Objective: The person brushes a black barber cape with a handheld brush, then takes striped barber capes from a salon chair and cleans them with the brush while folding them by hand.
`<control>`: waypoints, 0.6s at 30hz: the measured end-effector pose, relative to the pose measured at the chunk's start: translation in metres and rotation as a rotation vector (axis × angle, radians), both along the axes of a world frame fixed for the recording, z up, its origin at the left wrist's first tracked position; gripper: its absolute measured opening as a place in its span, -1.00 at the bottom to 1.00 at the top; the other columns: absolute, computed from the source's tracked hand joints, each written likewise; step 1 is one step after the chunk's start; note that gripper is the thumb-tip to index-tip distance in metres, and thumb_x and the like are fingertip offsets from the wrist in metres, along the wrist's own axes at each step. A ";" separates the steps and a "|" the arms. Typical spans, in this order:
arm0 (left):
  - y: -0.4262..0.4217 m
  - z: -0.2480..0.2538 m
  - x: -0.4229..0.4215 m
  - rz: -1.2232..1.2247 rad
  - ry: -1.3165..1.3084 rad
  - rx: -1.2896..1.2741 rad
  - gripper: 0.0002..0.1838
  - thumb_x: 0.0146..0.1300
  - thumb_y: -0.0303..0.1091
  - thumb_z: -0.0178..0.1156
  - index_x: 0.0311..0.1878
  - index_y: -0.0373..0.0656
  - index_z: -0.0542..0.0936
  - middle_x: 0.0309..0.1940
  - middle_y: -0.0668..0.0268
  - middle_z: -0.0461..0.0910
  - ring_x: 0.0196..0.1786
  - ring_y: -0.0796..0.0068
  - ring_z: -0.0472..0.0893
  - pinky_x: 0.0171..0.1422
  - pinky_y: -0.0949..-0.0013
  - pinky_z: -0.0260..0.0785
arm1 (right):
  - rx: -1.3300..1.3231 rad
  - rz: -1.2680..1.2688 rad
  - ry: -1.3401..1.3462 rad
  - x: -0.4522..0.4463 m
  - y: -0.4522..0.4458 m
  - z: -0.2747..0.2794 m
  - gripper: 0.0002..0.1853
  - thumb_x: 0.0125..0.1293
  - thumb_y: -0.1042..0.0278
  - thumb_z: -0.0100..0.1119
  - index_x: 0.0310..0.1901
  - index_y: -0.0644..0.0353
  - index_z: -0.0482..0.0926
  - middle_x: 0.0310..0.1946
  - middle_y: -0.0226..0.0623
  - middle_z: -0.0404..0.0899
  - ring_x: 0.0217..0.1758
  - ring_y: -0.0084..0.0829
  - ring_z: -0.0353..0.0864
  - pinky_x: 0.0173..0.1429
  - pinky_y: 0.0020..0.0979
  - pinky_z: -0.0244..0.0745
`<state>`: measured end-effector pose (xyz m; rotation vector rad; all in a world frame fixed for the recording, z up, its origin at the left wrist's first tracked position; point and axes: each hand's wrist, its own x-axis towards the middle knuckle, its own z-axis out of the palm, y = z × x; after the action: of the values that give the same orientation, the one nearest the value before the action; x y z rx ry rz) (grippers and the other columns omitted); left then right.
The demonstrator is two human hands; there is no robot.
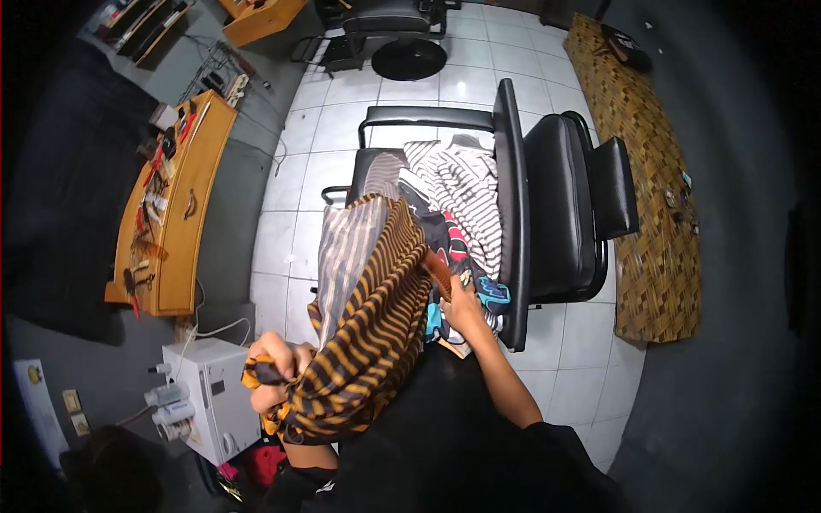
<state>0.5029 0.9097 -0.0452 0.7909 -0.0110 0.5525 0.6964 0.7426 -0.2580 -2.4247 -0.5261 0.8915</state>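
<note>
My left hand is closed around a bunched corner of a black and orange striped cloth. The cloth hangs in folds from that hand toward the chair. My right hand grips a reddish-brown brush by its lower end, with its upper part against or just beside the cloth. Behind the striped cloth lies a heap of fabrics on the black chair seat. Among them are a white cloth with dark stripes, a pale grey striped cloth and a dark patterned cloth.
A black padded chair back rises right of the heap, with another black chair behind it. At left are a wooden counter strewn with tools and a white cabinet with bottles beside it. A woven-pattern bench lines the right wall.
</note>
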 end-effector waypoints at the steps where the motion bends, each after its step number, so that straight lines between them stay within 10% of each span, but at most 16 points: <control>1: 0.006 -0.007 0.002 -0.135 -0.202 0.051 -0.81 -0.02 -0.45 0.12 -0.35 -0.23 0.33 -0.54 0.18 0.43 -0.47 0.34 0.46 -0.29 0.29 0.37 | 0.024 0.012 -0.019 0.001 -0.001 -0.004 -0.39 0.11 0.33 0.27 0.17 0.09 0.19 -0.04 0.40 0.36 -0.02 0.32 0.45 0.04 0.05 0.42; 9: -0.035 -0.004 -0.061 0.186 -0.203 -0.007 -0.73 0.21 -0.35 0.18 -0.28 -0.17 0.24 -0.49 0.19 0.45 -0.44 0.34 0.48 -0.23 0.22 0.39 | 0.578 -0.008 -0.200 -0.009 -0.022 0.001 -0.48 0.10 0.37 0.24 0.10 0.23 0.31 -0.07 0.15 0.43 -0.03 0.17 0.48 0.02 -0.07 0.40; 18: -0.087 0.001 -0.143 0.342 0.308 0.106 -0.70 -0.08 -0.43 0.15 -0.28 -0.24 0.29 -0.36 0.22 0.44 -0.28 0.51 0.43 -0.15 0.49 0.32 | 0.739 -0.117 -0.286 -0.092 -0.052 0.068 -0.49 0.12 0.37 0.29 0.08 0.24 0.31 -0.15 0.00 0.56 -0.07 -0.07 0.60 -0.01 -0.23 0.45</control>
<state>0.3595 0.8231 -0.0442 0.9827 0.3871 0.7516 0.6041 0.6909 -0.1899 -1.8684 -0.6639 0.2231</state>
